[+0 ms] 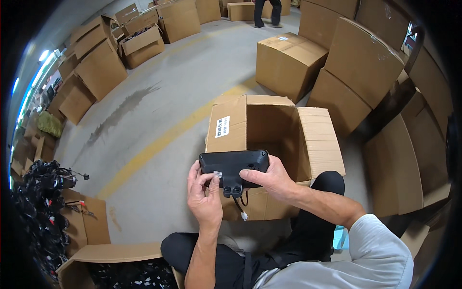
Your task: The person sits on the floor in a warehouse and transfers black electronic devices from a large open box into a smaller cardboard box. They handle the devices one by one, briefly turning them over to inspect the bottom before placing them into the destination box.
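A black rectangular electronic unit (226,160), its back turned up, is held between both hands above an open cardboard box (321,137). My left hand (206,204) grips its left end, with the thumb and a finger at a small white label (218,174). My right hand (276,181) is closed on the right end, thumb pressed flat on the back. Below the unit's black mount (233,190) hangs a short black cable (237,204) ending in a white connector (244,216). Fingers hide the unit's ends, and its front faces away.
At the lower left, black wired parts (43,212) are heaped beside another open box (115,252) holding more dark parts. Stacked cartons (358,62) line the right side. Further boxes (101,70) stand far left. A person (267,12) stands at the back.
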### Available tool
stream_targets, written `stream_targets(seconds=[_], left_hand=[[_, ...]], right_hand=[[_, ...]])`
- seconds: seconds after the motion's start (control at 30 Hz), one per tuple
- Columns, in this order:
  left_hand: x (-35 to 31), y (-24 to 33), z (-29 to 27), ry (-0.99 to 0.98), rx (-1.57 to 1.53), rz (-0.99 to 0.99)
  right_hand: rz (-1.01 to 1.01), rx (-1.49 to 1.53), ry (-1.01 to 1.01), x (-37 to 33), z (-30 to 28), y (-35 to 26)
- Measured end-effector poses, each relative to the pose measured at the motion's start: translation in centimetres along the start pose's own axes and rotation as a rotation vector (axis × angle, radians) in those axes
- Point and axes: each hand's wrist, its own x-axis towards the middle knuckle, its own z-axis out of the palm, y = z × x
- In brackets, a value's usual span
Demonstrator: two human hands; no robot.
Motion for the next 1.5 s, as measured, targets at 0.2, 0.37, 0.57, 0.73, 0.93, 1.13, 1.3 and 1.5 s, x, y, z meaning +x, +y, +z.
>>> stream_targets(seconds=[0.2,0.37,0.57,0.73,0.93,1.13,1.3,1.5], left_hand=[[0.0,0.0,0.0,0.005,0.076,0.050],[0.1,0.3,-0.3,-0.041,0.013,-0.032],[0.0,0.6,0.2,0.055,-0.032,-0.039],[-0.1,0.4,-0.4,0.024,0.326,0.139],[0.4,0.3,-1.0,-0.016,0.604,0.380],[0.6,0.5,-0.7,-0.047,0.688,0.430],[0.8,0.0,-0.4,-0.051,0.668,0.471],[0.5,-0.3,-1.5,-0.029,0.524,0.389]], right_hand=[[-0.010,-0.001,0.012,0.1,0.2,0.0],[0.024,-0.009,0.004,0.0,0.0,0.2],[-0.002,0.013,0.007,0.0,0.5,-0.3],[-0.079,-0.128,-0.002,0.1,0.0,0.7],[-0.197,-0.366,-0.002,0.0,-0.3,1.0],[-0.254,-0.496,0.013,-0.9,0.4,0.3],[-0.213,-0.412,-0.007,-0.7,0.2,0.2],[-0.109,-0.263,-0.022,-0.6,0.0,-0.6]])
